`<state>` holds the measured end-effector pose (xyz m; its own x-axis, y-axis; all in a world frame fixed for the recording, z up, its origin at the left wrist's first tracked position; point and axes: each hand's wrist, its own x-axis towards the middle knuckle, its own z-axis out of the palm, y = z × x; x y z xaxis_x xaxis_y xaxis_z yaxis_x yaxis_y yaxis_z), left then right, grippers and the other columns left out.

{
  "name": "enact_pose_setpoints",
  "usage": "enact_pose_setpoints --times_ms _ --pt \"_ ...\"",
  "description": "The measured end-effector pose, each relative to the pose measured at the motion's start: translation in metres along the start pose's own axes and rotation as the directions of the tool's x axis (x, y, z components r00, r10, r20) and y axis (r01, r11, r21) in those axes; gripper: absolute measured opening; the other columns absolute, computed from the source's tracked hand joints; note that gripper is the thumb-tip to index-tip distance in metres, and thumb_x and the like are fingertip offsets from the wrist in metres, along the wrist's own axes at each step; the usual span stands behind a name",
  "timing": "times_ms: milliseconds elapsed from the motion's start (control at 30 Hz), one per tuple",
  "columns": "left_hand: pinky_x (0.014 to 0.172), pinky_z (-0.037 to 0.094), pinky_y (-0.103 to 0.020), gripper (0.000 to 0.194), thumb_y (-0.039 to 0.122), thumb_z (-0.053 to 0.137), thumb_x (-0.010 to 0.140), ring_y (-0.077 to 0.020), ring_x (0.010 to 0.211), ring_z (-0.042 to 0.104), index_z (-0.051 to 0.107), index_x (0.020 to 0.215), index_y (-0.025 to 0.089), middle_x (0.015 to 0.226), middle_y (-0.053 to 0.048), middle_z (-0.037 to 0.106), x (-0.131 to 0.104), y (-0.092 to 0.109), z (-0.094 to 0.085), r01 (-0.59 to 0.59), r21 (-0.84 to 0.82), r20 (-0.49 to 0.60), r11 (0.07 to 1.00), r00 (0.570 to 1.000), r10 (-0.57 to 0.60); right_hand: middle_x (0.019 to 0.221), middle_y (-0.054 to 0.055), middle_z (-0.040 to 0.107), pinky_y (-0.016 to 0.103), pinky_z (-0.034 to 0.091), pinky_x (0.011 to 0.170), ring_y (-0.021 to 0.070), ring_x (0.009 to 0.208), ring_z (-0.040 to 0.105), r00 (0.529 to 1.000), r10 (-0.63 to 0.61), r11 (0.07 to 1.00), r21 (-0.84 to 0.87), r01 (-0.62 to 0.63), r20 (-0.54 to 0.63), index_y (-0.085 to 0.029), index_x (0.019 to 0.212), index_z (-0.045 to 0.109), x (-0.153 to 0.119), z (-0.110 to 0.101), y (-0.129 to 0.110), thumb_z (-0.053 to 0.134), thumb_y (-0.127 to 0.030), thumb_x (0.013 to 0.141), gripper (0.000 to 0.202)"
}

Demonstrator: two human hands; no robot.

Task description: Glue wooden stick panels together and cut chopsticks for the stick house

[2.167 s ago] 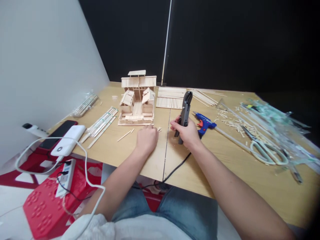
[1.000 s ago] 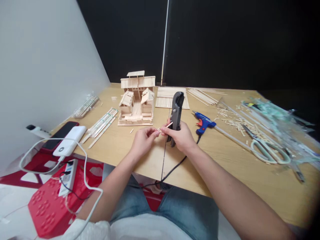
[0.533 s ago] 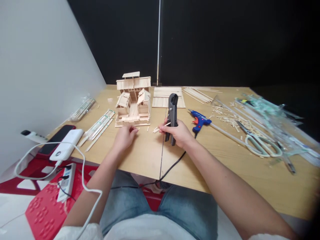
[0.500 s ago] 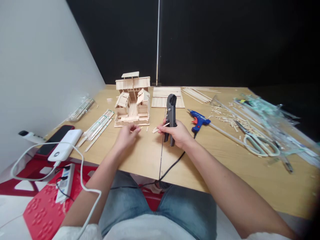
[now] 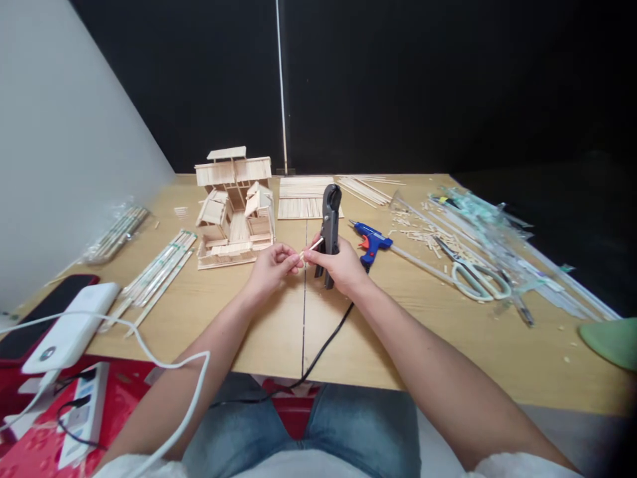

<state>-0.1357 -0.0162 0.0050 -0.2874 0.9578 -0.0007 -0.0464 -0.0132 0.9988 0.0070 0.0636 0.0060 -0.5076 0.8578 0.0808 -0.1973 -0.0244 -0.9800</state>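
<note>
My right hand [image 5: 347, 267] grips a dark grey hand cutter [image 5: 330, 216], held upright with its head pointing up. Thin wooden sticks [image 5: 314, 244] are also pinched under that thumb, slanting across the tool. My left hand [image 5: 273, 267] is closed, its thumb and fingertips meeting the left ends of these sticks; how many it holds I cannot tell. Just behind my left hand stands a model house [image 5: 239, 222] built of wooden sticks. A blue glue gun [image 5: 371, 242] lies to the right of my right hand.
Bundled sticks [image 5: 159, 279], a power bank [image 5: 72, 325] and a phone [image 5: 44, 315] lie left. A stick panel [image 5: 306, 192] and loose sticks [image 5: 365, 190] lie at the back. Right are cut pieces [image 5: 428, 236], scissors [image 5: 472, 275] and plastic wrappers [image 5: 502, 222]. A black cord [image 5: 328, 342] crosses the front edge.
My left hand has moved right and now meets the sticks at my right hand. The view has turned right, and a green object has appeared at the right edge.
</note>
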Motion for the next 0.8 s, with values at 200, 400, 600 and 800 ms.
enact_pose_setpoints --times_ms 200,400,600,800 --pt "0.064 0.046 -0.022 0.032 0.04 0.079 0.072 -0.0093 0.063 0.061 0.064 0.082 0.014 0.076 -0.005 0.072 -0.007 0.0 -0.006 0.032 -0.05 0.04 0.998 0.999 -0.03 0.068 -0.004 0.063 0.029 0.049 0.062 0.0138 0.061 0.06 1.0 -0.004 1.0 -0.011 0.003 -0.019 -0.02 0.082 0.056 -0.003 0.005 -0.002 0.084 -0.033 0.057 0.04" --pt "0.071 0.05 -0.026 0.034 0.036 0.081 0.071 -0.0124 0.072 0.065 0.068 0.093 0.014 0.088 -0.007 0.075 -0.02 0.005 -0.011 0.068 -0.087 0.148 0.994 0.987 -0.055 0.066 -0.005 0.062 0.028 0.05 0.061 0.0127 0.059 0.06 0.981 0.193 0.962 0.195 -0.192 0.01 -0.02 0.084 0.055 -0.008 0.007 -0.017 0.087 -0.029 0.051 0.047" --pt "0.064 0.051 -0.026 0.027 0.039 0.078 0.074 -0.0103 0.058 0.06 0.07 0.082 0.014 0.073 -0.005 0.072 -0.023 0.007 -0.005 -0.007 -0.015 0.101 1.0 0.995 0.009 0.068 -0.005 0.061 0.027 0.048 0.059 0.0116 0.059 0.059 0.972 0.229 0.952 0.194 -0.236 0.059 -0.02 0.086 0.054 -0.011 0.009 -0.022 0.085 -0.027 0.053 0.046" --pt "0.064 0.052 -0.027 0.028 0.041 0.076 0.075 -0.0111 0.058 0.06 0.072 0.082 0.014 0.073 -0.005 0.073 -0.023 0.008 -0.004 -0.021 0.038 0.059 0.999 0.998 0.019 0.067 -0.005 0.06 0.027 0.048 0.061 0.0123 0.061 0.06 0.979 0.202 0.965 0.162 -0.204 0.029 -0.02 0.083 0.053 -0.012 0.01 -0.022 0.085 -0.029 0.052 0.046"
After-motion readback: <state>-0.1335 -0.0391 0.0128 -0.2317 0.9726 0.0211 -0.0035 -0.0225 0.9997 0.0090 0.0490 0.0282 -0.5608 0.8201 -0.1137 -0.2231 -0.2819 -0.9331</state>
